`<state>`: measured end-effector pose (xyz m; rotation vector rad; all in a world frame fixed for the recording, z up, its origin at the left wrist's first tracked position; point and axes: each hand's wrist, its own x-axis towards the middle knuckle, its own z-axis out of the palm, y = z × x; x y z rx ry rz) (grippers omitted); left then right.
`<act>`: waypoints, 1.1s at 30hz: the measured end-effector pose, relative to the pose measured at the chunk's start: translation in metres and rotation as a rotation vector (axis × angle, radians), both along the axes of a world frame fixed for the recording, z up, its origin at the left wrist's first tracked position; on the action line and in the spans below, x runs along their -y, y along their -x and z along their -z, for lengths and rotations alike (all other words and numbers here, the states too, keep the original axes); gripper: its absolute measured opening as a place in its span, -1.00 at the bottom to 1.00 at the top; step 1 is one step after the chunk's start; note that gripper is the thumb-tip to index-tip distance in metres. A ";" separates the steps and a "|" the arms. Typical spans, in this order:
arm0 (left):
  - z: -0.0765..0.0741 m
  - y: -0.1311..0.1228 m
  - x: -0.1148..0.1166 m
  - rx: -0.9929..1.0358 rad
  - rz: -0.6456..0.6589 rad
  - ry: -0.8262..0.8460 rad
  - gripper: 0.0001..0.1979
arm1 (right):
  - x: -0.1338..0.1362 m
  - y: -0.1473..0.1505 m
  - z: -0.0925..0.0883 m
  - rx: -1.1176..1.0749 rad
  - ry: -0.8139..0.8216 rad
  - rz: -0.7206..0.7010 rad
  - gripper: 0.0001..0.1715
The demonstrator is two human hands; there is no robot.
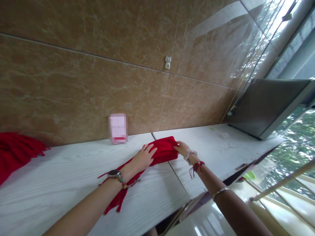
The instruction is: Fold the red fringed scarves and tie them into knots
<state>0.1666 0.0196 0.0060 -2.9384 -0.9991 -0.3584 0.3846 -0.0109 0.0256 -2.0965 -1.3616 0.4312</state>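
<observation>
A second red fabric [14,152] is cut off at the 9 o'clock edge, and a card [118,128] against the wall [73,82] is blurred beyond reading. The white wood-grain surface [61,177] runs below brown marbled tiles, with a window toward 3 o'clock. The folded red scarf [164,149] lies near centre. The left hand [144,159] presses flat on it, fingers spread. The right hand [182,149] grips its 3 o'clock end, fingers curled.

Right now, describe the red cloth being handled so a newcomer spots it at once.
On the white wood-grain tabletop below the brown marbled wall, look right of the pink upright card. The folded red fabric strip lies under the left hand, the right hand at its far end. The other red fringed cloth, far left, lies untouched.
</observation>
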 end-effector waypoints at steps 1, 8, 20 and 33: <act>-0.001 0.021 -0.001 -0.012 -0.020 -0.010 -0.53 | -0.003 0.017 0.001 -0.001 -0.002 -0.043 -0.71; -0.005 0.163 -0.001 0.025 -0.065 0.048 -0.46 | -0.022 0.127 0.012 0.056 -0.082 -0.340 -0.43; 0.004 0.245 -0.010 0.028 -0.188 -0.196 -0.29 | -0.039 0.164 -0.011 0.604 -0.330 -1.061 -0.63; 0.009 0.204 -0.003 0.246 -0.060 -0.510 -0.54 | -0.036 0.142 0.012 0.530 -0.628 -1.033 -0.49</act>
